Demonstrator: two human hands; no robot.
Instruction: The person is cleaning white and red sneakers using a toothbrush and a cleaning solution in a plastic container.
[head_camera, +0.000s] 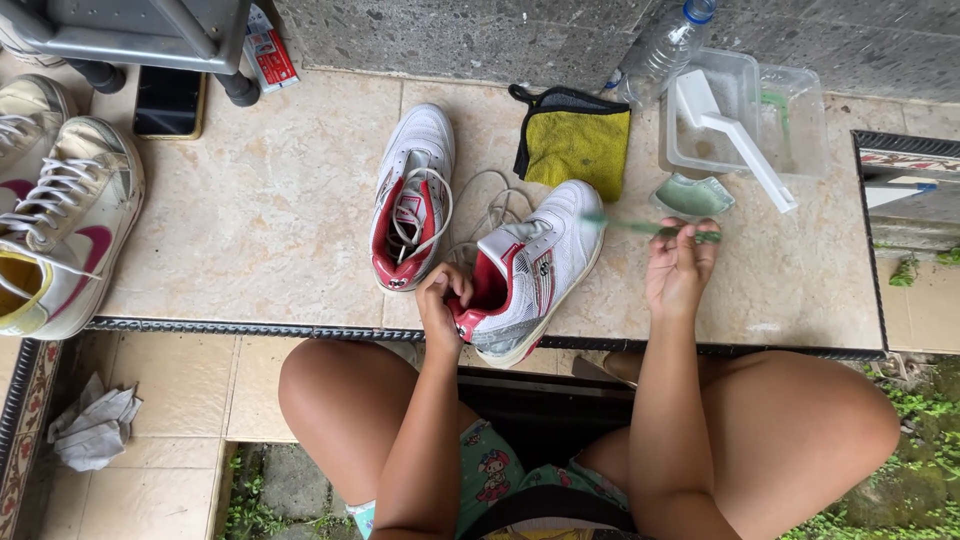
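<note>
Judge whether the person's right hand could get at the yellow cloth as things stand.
Probably yes: the right hand holds a green toothbrush, but the yellow cloth lies uncovered just beyond the shoe, with only bare tile between; the grip would need freeing first.

Toothbrush (650, 229): motion-blurred in your right hand (678, 272); you cannot make out its bristles, and the handle end is hidden in your fingers (690, 240).
Left hand (440, 296): your fingertips disappear inside the heel of the white and red shoe (530, 275), so the grip there is unseen.
Water bottle (662, 45): cut off by the top edge of the frame.
Pale sneakers (55, 220): at the far left, cropped by the frame edge.
Grey stool (130, 35): upper left, only legs and a lower rail show.
Plastic tub (745, 115): contents under the white scoop too murky to tell.
Your torso: cut off at the bottom edge.
</note>
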